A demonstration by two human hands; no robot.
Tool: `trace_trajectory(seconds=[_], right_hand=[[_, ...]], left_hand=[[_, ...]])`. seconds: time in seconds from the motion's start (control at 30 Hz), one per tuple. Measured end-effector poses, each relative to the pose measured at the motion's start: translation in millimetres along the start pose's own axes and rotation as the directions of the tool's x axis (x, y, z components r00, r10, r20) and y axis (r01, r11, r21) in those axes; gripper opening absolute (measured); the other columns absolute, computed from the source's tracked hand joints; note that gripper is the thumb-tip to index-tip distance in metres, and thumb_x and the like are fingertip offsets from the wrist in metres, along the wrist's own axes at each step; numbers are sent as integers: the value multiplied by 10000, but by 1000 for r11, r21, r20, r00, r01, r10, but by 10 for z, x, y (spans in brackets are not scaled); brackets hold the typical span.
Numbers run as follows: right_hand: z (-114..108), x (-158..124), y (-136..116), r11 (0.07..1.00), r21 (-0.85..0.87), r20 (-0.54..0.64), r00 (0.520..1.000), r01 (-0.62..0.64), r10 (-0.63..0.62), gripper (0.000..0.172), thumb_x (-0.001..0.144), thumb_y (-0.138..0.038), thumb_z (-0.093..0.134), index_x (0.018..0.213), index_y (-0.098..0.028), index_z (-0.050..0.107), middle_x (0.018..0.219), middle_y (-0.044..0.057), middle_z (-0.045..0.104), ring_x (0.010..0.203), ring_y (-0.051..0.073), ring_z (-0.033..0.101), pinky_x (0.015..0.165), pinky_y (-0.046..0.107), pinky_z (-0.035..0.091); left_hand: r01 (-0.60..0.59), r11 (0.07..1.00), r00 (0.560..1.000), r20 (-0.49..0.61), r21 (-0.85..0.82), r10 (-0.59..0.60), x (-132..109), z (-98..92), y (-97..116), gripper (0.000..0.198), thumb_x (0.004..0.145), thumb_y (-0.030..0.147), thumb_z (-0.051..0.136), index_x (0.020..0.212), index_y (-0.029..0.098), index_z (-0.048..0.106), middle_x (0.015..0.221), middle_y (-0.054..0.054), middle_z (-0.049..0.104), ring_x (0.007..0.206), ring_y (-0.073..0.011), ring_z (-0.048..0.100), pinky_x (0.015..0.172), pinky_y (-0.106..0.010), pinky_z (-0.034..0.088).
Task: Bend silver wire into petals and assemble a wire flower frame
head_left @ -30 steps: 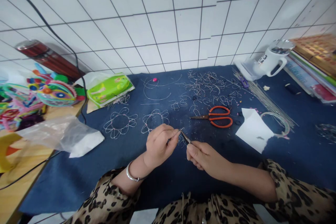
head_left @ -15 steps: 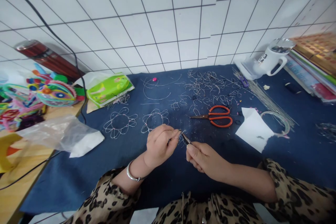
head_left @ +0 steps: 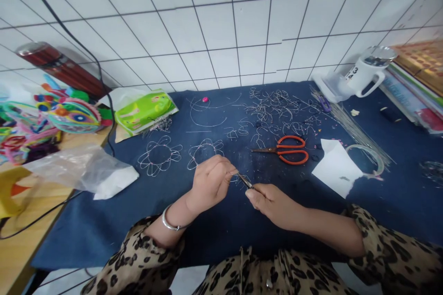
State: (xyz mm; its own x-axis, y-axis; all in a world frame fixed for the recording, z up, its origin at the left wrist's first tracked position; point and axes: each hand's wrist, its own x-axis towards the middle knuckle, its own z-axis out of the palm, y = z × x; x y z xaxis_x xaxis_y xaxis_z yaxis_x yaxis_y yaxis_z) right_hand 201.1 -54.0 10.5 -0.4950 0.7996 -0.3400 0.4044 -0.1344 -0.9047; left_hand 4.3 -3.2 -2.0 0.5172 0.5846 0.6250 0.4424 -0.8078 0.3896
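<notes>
My left hand point(head_left: 212, 184) is closed, fingertips pinched on a thin wire whose end shows beside them. My right hand point(head_left: 273, 203) grips a pair of pliers point(head_left: 245, 181), with the jaws pointing up-left at the wire by my left fingertips. A few thin wire loops point(head_left: 239, 179) show under the jaws; their full shape is hidden. Past my left hand lies a flower-shaped wire frame point(head_left: 206, 142), partly covered by it. Another wire flower point(head_left: 159, 156) lies farther left. Scissors with orange handles point(head_left: 290, 150) rest beyond my right hand, pointing left.
Tangled wire scraps point(head_left: 273, 106) lie at the back of the blue cloth point(head_left: 166, 212). Straight wires point(head_left: 360, 126), a tape roll point(head_left: 377, 154) and torn white paper point(head_left: 335, 168) are at right, below a white mug point(head_left: 370, 73). A green packet point(head_left: 145, 110) and plastic bag point(head_left: 83, 166) sit left.
The pliers have tilted slightly, their jaws still at my left fingertips. Both hands stay nearly in place, and the whole view has shifted a little.
</notes>
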Motion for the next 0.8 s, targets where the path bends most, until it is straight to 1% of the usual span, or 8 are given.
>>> trace_trajectory(seconds=[0.07, 0.17, 0.23, 0.3, 0.37, 0.47, 0.6, 0.8], right_hand=[[-3, 10, 15, 999, -31, 34, 999, -14, 15, 364, 920, -407, 336, 639, -182, 394, 586, -40, 377, 561, 93, 363, 543, 243, 307], [6, 19, 42, 996, -86, 104, 994, -34, 43, 361, 912, -407, 364, 636, -178, 412, 586, -35, 410, 565, 95, 384, 542, 240, 309], [9, 20, 45, 996, -88, 120, 992, -27, 38, 359, 915, -403, 368, 650, -171, 443, 608, -22, 457, 587, 101, 427, 569, 243, 332], [4, 16, 34, 999, -48, 115, 993, -1, 6, 376, 925, -417, 348, 676, -165, 474, 637, -9, 487, 614, 107, 460, 599, 246, 355], [-8, 10, 16, 1000, 15, 105, 994, 24, -25, 414, 931, -467, 318, 707, -165, 490, 638, -8, 476, 605, 105, 459, 595, 242, 364], [-26, -3, 4, 995, 96, 84, 996, 25, -34, 463, 920, -547, 293, 750, -169, 497, 606, -23, 434, 561, 98, 430, 558, 234, 362], [-30, -10, 29, 986, 165, 38, 999, 29, -36, 474, 914, -573, 295, 761, -170, 492, 613, -26, 423, 566, 98, 432, 558, 232, 370], [-14, -6, 70, 975, 218, 15, 999, 33, -37, 471, 912, -578, 302, 759, -172, 486, 620, -29, 423, 557, 91, 425, 551, 230, 364]], left_hand=[[8, 1000, 1000, 5, -7, -8, 24, -50, -18, 90, 830, 90, 505, 860, 157, 556, 760, -57, 604, 716, -160, 549, 649, -293, 461], [50, 999, 998, -47, 8, -50, 69, -145, -46, 91, 831, 87, 511, 842, 161, 561, 732, -44, 597, 722, -155, 553, 661, -287, 450], [113, 994, 991, -69, -10, -114, 93, -192, -53, 71, 829, 98, 538, 813, 163, 561, 694, -26, 579, 683, -138, 545, 637, -269, 437], [193, 979, 977, -80, -67, -199, 101, -202, -43, 58, 821, 115, 570, 790, 163, 561, 673, -11, 560, 643, -121, 530, 609, -254, 427], [260, 955, 957, -97, -141, -275, 91, -171, -22, 57, 818, 129, 585, 778, 163, 562, 676, -6, 552, 631, -113, 523, 600, -249, 426], [305, 922, 935, -109, -237, -337, 57, -79, 18, 49, 830, 154, 577, 783, 165, 570, 699, -9, 555, 649, -116, 525, 615, -255, 437], [306, 910, 931, -114, -280, -348, 22, 22, 67, 40, 824, 131, 580, 807, 167, 587, 719, -11, 559, 658, -114, 528, 626, -257, 438], [290, 909, 932, -128, -300, -339, 18, 61, 97, 81, 809, 82, 586, 814, 164, 589, 711, -6, 555, 649, -109, 530, 629, -258, 436]])
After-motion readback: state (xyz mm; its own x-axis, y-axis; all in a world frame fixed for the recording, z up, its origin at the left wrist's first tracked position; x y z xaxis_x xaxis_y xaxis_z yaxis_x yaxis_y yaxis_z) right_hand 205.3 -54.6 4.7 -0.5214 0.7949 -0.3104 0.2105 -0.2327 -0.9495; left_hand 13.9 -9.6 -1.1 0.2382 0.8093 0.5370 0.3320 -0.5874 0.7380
